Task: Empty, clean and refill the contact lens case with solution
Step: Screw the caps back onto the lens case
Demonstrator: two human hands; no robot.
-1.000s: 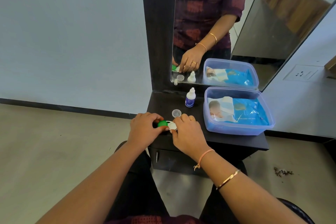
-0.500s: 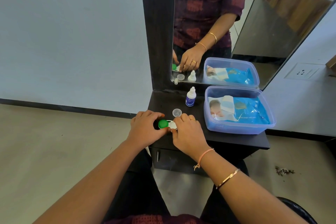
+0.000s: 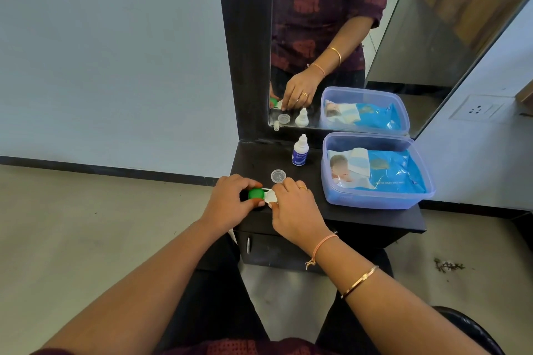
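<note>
A white contact lens case [image 3: 270,196] lies near the front left of the dark dresser top [image 3: 340,217]. Its left well carries a green cap [image 3: 255,194]. My left hand [image 3: 232,201] curls around that green cap, thumb and fingers on its sides. My right hand [image 3: 294,206] pins the case's right end with its fingertips. A loose clear cap [image 3: 278,175] rests on the top just behind my right hand. The small white solution bottle [image 3: 300,150] with a blue label stands upright further back, by the mirror.
A lidless blue plastic tub [image 3: 376,199] holding a blue wet-wipes pack [image 3: 383,170] fills the right half of the dresser top. A mirror [image 3: 346,23] rises behind it. The dresser's front edge is directly under my hands, with floor to the left.
My left hand has shifted its fingers slightly around the green cap. The case, bottle and loose cap stay where they were.
</note>
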